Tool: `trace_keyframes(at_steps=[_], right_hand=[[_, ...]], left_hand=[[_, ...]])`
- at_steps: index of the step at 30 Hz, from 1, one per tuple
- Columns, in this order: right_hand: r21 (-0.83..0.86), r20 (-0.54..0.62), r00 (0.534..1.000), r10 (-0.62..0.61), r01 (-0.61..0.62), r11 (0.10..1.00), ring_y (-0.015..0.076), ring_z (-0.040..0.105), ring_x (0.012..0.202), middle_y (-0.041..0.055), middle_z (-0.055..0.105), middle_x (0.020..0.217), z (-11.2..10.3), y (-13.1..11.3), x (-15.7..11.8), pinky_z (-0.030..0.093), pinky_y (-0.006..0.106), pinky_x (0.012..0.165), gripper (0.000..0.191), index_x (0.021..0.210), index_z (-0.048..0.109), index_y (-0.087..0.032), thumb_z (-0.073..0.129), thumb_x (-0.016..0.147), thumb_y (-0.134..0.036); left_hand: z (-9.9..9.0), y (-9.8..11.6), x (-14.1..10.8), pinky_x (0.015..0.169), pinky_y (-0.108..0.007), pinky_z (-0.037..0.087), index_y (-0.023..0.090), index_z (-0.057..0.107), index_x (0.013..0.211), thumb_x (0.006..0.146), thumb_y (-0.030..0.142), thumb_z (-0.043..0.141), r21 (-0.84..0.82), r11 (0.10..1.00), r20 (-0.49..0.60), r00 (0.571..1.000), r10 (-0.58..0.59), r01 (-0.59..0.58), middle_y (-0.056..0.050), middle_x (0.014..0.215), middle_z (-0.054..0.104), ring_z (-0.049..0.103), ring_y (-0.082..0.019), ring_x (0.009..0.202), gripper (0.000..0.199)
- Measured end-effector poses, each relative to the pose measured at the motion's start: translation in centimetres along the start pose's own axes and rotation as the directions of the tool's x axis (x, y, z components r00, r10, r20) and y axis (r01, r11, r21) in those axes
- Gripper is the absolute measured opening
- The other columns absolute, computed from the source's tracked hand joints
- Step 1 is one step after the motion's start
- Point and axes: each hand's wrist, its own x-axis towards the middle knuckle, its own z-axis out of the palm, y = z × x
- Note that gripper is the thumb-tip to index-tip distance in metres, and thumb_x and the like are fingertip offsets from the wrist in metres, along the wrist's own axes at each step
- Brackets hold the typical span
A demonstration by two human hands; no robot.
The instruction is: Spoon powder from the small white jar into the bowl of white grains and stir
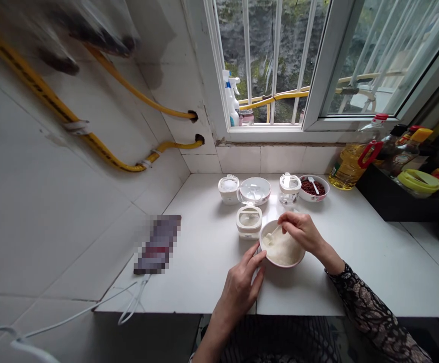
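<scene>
A white bowl [265,258] of pale, fine-grained stuff [285,249] sits on the counter in front of me. My left hand [242,282] holds it at its left side, with fingertips on the rim. Above the bowl, my right hand [302,232] is closed round the handle of a small white spoon [274,233]; its tip dips into the pale contents. Just behind the left rim stands a lidded seasoning jar [249,229]. Further back are a jar of white contents [229,191], a second bowl [257,194] and a clear-sided jar [289,189].
A bowl of dark red bits [313,189] with a white spoon stands back right, beside an oil bottle [351,161]. A black rack [378,194] carries several bottles and tubs. At left lie a blurred dark object [159,247] and a white cable [132,302]. A window [268,65] is behind.
</scene>
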Motion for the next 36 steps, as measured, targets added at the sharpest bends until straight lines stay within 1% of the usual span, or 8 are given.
trace_keyframes(at_steps=[3, 7, 16, 23, 26, 30, 33, 36], right_hand=[[0.118, -0.062, 0.991, 0.121, -0.113, 0.987, 0.0148, 0.058, 0.055, -0.0018, 0.064, 0.055, -0.55, 0.1, 0.29, 0.044, 0.026, 0.06, 0.018, 0.071, 0.067, -0.02, 0.05, 0.075, -0.018], [0.219, -0.076, 0.973, 0.219, -0.198, 0.955, 0.0147, 0.056, 0.052, -0.0017, 0.062, 0.052, -1.05, 0.14, 0.65, 0.043, 0.027, 0.059, 0.016, 0.068, 0.067, -0.019, 0.052, 0.071, -0.024], [0.164, -0.106, 0.95, 0.293, -0.274, 0.947, 0.0149, 0.053, 0.05, -0.0016, 0.06, 0.049, -1.0, 0.57, 0.76, 0.04, 0.027, 0.057, 0.017, 0.062, 0.066, -0.02, 0.05, 0.066, -0.024], [0.179, -0.101, 0.953, 0.284, -0.264, 0.948, 0.0154, 0.056, 0.051, -0.0015, 0.061, 0.049, -1.12, 1.02, 0.79, 0.044, 0.027, 0.059, 0.017, 0.063, 0.066, -0.019, 0.05, 0.068, -0.022], [0.092, -0.105, 0.975, 0.196, -0.187, 0.978, 0.0154, 0.057, 0.054, -0.0011, 0.063, 0.054, -0.91, 0.81, 0.54, 0.043, 0.027, 0.059, 0.018, 0.068, 0.067, -0.02, 0.05, 0.072, -0.02], [-0.012, -0.024, 0.995, 0.098, -0.098, 0.995, 0.0155, 0.058, 0.056, -0.0009, 0.066, 0.057, -0.36, 0.31, 0.2, 0.042, 0.027, 0.06, 0.019, 0.071, 0.069, -0.021, 0.051, 0.073, -0.018], [0.114, -0.022, 0.987, 0.16, -0.156, 0.981, 0.0156, 0.058, 0.055, -0.0011, 0.065, 0.055, -0.45, 0.19, 0.32, 0.043, 0.028, 0.062, 0.017, 0.069, 0.069, -0.021, 0.051, 0.071, -0.019], [0.296, -0.019, 0.963, 0.269, -0.252, 0.921, 0.0149, 0.055, 0.051, -0.0013, 0.062, 0.05, -1.1, 0.28, 0.69, 0.043, 0.028, 0.059, 0.016, 0.067, 0.068, -0.019, 0.053, 0.069, -0.023]], left_hand=[[-0.03, 0.07, 0.07, 0.096, -0.033, 0.059, 0.021, 0.052, 0.133, 0.096, 0.009, 0.048, -0.003, 1.0, -0.002, 1.0, 0.005, -0.005, -0.016, 0.138, 0.062, 0.062, -0.024, 0.127, 0.039], [-0.06, 0.12, 0.12, 0.095, -0.033, 0.059, 0.021, 0.052, 0.132, 0.096, 0.009, 0.048, -0.006, 1.0, -0.003, 1.0, 0.003, -0.003, -0.016, 0.137, 0.062, 0.062, -0.025, 0.127, 0.038], [-0.01, 0.11, 0.07, 0.095, -0.034, 0.059, 0.021, 0.051, 0.133, 0.097, 0.009, 0.047, -0.004, 1.0, 0.003, 1.0, 0.004, -0.004, -0.017, 0.137, 0.062, 0.062, -0.025, 0.128, 0.038], [-0.02, 0.11, 0.09, 0.096, -0.034, 0.059, 0.021, 0.051, 0.133, 0.096, 0.009, 0.048, -0.01, 1.0, 0.005, 1.0, -0.001, 0.001, -0.017, 0.138, 0.061, 0.062, -0.025, 0.128, 0.039], [0.04, 0.08, 0.07, 0.096, -0.034, 0.059, 0.021, 0.051, 0.133, 0.097, 0.009, 0.048, -0.009, 1.0, 0.004, 1.0, -0.002, 0.002, -0.017, 0.138, 0.061, 0.062, -0.025, 0.127, 0.039], [0.11, 0.0, -0.02, 0.096, -0.034, 0.059, 0.021, 0.051, 0.134, 0.097, 0.01, 0.048, -0.003, 1.0, 0.0, 1.0, 0.002, -0.002, -0.016, 0.138, 0.061, 0.062, -0.025, 0.127, 0.039], [0.08, -0.04, -0.05, 0.096, -0.034, 0.059, 0.022, 0.051, 0.133, 0.096, 0.01, 0.049, -0.001, 1.0, 0.005, 1.0, -0.003, 0.003, -0.016, 0.139, 0.061, 0.062, -0.025, 0.127, 0.039], [0.02, -0.04, -0.04, 0.097, -0.034, 0.058, 0.022, 0.051, 0.134, 0.096, 0.01, 0.049, -0.004, 1.0, 0.01, 1.0, -0.001, 0.001, -0.016, 0.138, 0.061, 0.061, -0.025, 0.129, 0.039]])
